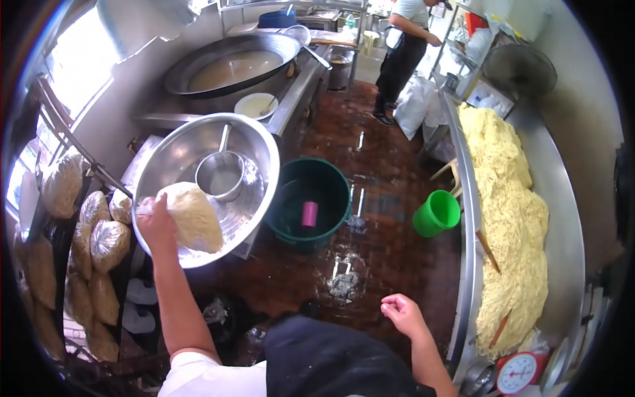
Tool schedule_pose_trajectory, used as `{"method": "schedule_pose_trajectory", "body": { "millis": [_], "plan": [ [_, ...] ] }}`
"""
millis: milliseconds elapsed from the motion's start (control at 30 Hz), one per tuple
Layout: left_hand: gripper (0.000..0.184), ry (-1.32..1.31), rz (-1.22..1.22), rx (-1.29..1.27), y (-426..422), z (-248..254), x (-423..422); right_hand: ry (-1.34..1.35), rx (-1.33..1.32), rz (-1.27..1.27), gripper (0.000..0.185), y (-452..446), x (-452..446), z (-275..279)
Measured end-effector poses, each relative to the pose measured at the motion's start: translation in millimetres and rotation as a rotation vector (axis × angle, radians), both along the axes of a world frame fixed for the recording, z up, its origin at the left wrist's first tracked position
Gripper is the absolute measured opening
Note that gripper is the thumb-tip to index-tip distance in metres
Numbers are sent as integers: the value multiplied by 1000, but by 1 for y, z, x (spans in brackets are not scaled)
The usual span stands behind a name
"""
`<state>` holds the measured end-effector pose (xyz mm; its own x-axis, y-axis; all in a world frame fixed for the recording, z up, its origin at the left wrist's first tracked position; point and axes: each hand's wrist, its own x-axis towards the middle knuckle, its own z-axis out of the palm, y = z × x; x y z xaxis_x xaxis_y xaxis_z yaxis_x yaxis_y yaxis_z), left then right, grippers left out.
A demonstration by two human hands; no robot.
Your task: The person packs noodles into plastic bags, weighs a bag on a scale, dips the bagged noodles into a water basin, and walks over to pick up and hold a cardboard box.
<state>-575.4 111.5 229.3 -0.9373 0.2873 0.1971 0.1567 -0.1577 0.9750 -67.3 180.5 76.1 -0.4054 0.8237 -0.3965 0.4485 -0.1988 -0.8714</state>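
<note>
My left hand [157, 221] is closed on the gathered top of a clear plastic bag of pale noodles [192, 215], held over the left side of a large steel basin [261, 142]. Inside the basin, beside the bag, sits a steel pot with a long handle [220, 175], and whitish residue marks the basin's inner surface. My right hand [402, 313] hangs in the air above the brown floor, between the basin and the long steel trough; its fingers are bent together, and whether they hold anything is too small to tell.
Bagged noodles [109, 245] fill a rack at left. A green tub [344, 192] holding a pink cup [309, 214] and a green bucket [436, 213] stand mid-floor. Noodles [506, 218] lie in the trough at right, near a scale [517, 372]. A wok [182, 73] and a person [400, 53] are beyond.
</note>
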Motion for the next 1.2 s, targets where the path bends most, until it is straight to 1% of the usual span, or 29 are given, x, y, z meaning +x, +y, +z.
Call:
{"method": "schedule_pose_trajectory", "body": {
  "millis": [67,133,200,267,333,400,433,467,533,600,667,700,733,800,833,867,900,933,967,1000,1033,1067,1133,1167,1200],
  "plan": [
    [26,-35,70,38,-7,-1,-32,-24,12,14,16,4,-2,-10],
    [27,-171,145,34,-8,-13,-73,-78,-35,1,22,9,-4,-16],
    [27,-144,143,38,-13,-56,-131,-84,-44,26,24,18,-9,-19],
    [29,-46,167,-218,-9,-95,-169,-102,-62,58,23,31,-14,-19],
    [33,-146,195,-301,7,-116,-168,-83,-52,85,22,49,-19,-20],
    [33,-181,207,-348,14,-147,-174,-24,-52,92,20,67,-23,-21],
    [30,-219,211,-393,14,-182,-194,14,-71,76,19,77,-24,-23],
    [27,-253,210,-436,14,-205,-216,54,-87,53,18,87,-28,-24],
    [23,-393,299,-436,25,-215,-210,3,-102,21,16,105,-35,-28],
    [24,-473,284,-437,26,-236,-214,-95,-43,66,17,117,-44,-30],
    [28,-392,309,-279,27,-252,-219,-22,-171,89,18,127,-60,-22],
    [34,-322,340,-409,33,-241,-216,-75,-224,123,19,137,-68,-22],
    [34,-327,339,-409,40,-222,-207,-80,-223,123,19,148,-75,-27],
    [45,367,446,-827,59,-185,-193,-241,-74,198,20,168,-95,-38],
    [45,365,437,-828,70,-180,-195,-299,-18,178,22,175,-118,-23],
    [51,137,188,-902,75,-180,-193,-316,-21,184,22,183,-135,-21],
    [58,-101,-59,-956,75,-186,-190,-251,-45,182,24,190,-149,-23],
    [50,-244,-313,-890,73,-221,-207,-174,-64,175,25,199,-166,-23],
    [48,-289,-231,-902,77,-239,-201,-241,-95,281,27,208,-186,-10],
    [45,-411,-238,-876,91,-215,-184,-232,-100,271,27,217,-203,-3],
    [43,-535,-262,-817,95,-214,-178,-290,-66,344,29,224,-216,4],
    [33,-579,-292,-801,100,-221,-174,-352,-31,424,30,230,-226,9],
    [19,-637,-306,-774,103,-242,-175,-326,6,392,32,239,-244,11],
    [19,-640,-305,-772,107,-235,-171,-314,6,384,32,244,-250,8],
    [16,-619,-244,-782,109,-227,-165,-301,6,376,32,248,-255,6]
  ]
}}
